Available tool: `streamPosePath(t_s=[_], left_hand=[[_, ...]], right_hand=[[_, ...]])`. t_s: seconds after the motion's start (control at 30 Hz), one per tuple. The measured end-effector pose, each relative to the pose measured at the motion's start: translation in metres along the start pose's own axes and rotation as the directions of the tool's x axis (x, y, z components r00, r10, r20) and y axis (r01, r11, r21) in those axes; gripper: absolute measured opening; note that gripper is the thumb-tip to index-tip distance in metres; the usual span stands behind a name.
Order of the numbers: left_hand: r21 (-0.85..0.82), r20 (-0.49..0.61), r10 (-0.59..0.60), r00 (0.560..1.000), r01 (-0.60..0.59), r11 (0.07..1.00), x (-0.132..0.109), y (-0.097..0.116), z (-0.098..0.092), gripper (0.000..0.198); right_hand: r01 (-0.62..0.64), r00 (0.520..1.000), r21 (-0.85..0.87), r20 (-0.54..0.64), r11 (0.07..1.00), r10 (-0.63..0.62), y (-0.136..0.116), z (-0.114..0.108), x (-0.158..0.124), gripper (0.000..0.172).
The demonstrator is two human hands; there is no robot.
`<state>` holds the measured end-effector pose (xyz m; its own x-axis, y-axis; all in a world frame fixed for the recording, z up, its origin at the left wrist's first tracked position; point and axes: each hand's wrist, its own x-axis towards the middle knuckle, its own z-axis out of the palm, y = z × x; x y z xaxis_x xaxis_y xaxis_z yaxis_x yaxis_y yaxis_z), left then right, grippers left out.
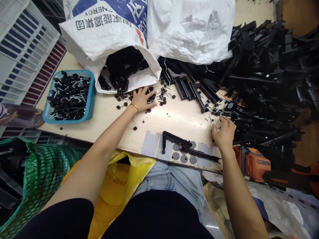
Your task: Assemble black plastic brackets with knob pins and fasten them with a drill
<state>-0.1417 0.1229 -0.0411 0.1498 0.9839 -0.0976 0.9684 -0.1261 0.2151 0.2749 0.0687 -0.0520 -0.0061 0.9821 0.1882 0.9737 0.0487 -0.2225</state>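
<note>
My left hand (pixel 142 100), with a gold bangle at the wrist, lies with fingers spread over a small heap of black-headed screws (pixel 163 99) in front of the white sack's mouth. My right hand (pixel 224 132) is at the right of the table, thumb apart from the fingers. Its fingertips are beside loose screws (pixel 210 118) and small black parts. I see nothing held in it, though its palm side is partly hidden. Between my arms, near the table's front edge, lies a jointed black arm piece (pixel 178 139) with a forked end.
A blue basket (pixel 91 96) of black-headed screws stands left. Behind are a printed white sack (pixel 109 36) with black parts inside and another white sack (pixel 189 30). Black bars (pixel 185 89) lie mid-table; a large black pile (pixel 269 76) and an orange power tool (pixel 256 162) are right.
</note>
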Motion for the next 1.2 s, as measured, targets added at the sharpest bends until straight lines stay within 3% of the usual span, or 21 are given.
streamPosePath(t_s=[0.1,0.27,0.4,0.5,0.6,0.77,0.87,0.93,1.0,1.07,1.13,1.2], left_hand=[[-0.028,-0.061,0.051,0.997,-0.053,0.998,-0.033,0.004,0.011,0.063],[-0.186,-0.188,-0.006,0.982,-0.029,0.982,-0.066,0.014,0.027,0.06],[-0.317,-0.312,-0.097,0.945,-0.007,0.948,-0.078,0.024,0.024,0.05],[-0.357,-0.366,-0.17,0.915,0.031,0.934,-0.086,0.023,0.015,0.035],[-0.372,-0.336,-0.185,0.924,0.05,0.927,-0.095,0.021,0.008,0.025],[-0.288,-0.193,0.072,0.978,-0.126,0.949,-0.094,0.034,0.009,0.025],[-0.204,-0.125,0.103,0.987,-0.127,0.971,-0.082,0.045,0.015,0.026],[-0.186,-0.13,0.097,0.987,-0.12,0.975,-0.074,0.049,0.017,0.022],[-0.223,-0.184,0.066,0.981,-0.107,0.969,-0.073,0.053,0.016,0.019],[-0.347,-0.259,-0.01,0.966,-0.083,0.934,-0.08,0.057,0.012,0.016],[-0.556,-0.314,-0.129,0.941,-0.072,0.828,-0.093,0.065,0.009,0.016],[-0.764,-0.296,-0.235,0.926,-0.082,0.64,-0.109,0.077,0.009,0.021]], right_hand=[[-0.021,0.999,-0.069,0.035,0.997,0.023,0.003,-0.01,-0.011,0.048],[-0.09,0.99,-0.093,0.1,0.992,0.1,0.006,-0.019,-0.009,0.037],[-0.054,0.978,0.041,0.204,0.998,0.044,0.012,-0.02,0.011,0.027],[-0.078,0.981,0.044,0.181,0.996,0.069,0.018,-0.024,0.02,0.024],[-0.114,0.974,-0.032,0.191,0.993,0.118,0.022,-0.031,0.018,0.025],[-0.06,0.964,-0.081,0.256,0.995,0.079,0.017,-0.036,0.009,0.031],[-0.091,0.96,-0.061,0.259,0.994,0.104,0.012,-0.04,0.009,0.026],[-0.142,0.973,-0.003,0.185,0.99,0.14,0.008,-0.047,0.006,0.021],[-0.203,0.974,0.164,0.131,0.965,0.183,0.0,-0.058,-0.003,0.017],[-0.238,0.965,0.399,0.197,0.886,0.171,-0.012,-0.071,-0.018,0.018],[-0.25,0.94,0.559,0.335,0.79,0.06,-0.029,-0.081,-0.036,0.02],[-0.236,0.896,0.607,0.439,0.759,-0.073,-0.047,-0.085,-0.053,0.02]])
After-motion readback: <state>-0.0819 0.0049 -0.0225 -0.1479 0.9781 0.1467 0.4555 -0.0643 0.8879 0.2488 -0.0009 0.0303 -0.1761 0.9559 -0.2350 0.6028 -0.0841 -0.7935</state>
